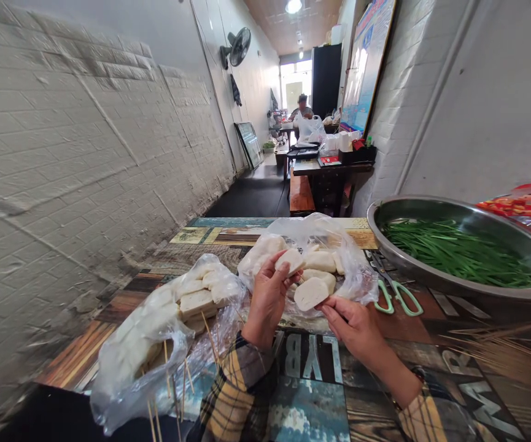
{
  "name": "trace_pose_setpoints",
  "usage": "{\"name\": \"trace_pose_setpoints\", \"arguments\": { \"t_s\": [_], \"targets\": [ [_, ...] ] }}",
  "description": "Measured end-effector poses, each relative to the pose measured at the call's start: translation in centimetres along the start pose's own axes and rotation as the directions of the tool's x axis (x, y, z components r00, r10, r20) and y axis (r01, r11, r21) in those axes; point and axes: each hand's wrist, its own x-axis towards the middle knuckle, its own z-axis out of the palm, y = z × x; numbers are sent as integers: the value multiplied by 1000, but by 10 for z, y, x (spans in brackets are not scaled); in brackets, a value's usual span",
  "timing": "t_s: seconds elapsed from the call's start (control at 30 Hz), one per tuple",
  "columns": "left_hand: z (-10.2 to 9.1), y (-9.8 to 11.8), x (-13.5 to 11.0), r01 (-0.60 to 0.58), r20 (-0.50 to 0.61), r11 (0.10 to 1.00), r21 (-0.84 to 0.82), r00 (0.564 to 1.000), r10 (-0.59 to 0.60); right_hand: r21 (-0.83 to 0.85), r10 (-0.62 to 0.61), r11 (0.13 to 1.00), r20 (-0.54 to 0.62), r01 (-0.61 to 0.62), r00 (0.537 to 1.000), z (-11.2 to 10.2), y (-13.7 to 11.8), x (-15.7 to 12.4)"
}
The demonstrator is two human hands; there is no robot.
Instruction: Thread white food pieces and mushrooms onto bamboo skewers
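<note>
My left hand [267, 298] is closed on a white bun slice [290, 260] at the mouth of an open clear plastic bag [355, 270] full of white slices. My right hand [352, 325] pinches another white slice [310, 293] just below it, the two slices close together. A second plastic bag [131, 362] to the left holds more white slices, with thin bamboo skewers [173, 380] sticking out of it. Both sleeves are plaid.
A large metal bowl [458, 282] of green chives stands at the right. Green-handled scissors [396, 298] lie beside it. Loose bamboo skewers [504, 350] lie at the far right. A brick wall runs along the left. A person sits at a distant table [329, 169].
</note>
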Motion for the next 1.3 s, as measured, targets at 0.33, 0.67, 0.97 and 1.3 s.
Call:
{"name": "trace_pose_setpoints", "arguments": {
  "t_s": [0.33,0.67,0.97,1.3],
  "targets": [
    [-8,-8,6,-108,16,867,486,993,115,194,96,979,-180,-60,979,-10,12,3],
    [-8,-8,1,-371,426,-252,894,878,219,467,250,882,-359,-59,899,-21,26,24],
    [-30,-29,27,-466,558,-314,828,739,377,476,269,876,-345,-80,899,-21,24,25],
    [25,-16,60,-516,584,-311,798,789,190,479,221,877,-446,22,867,-35,18,26]
  ]
}}
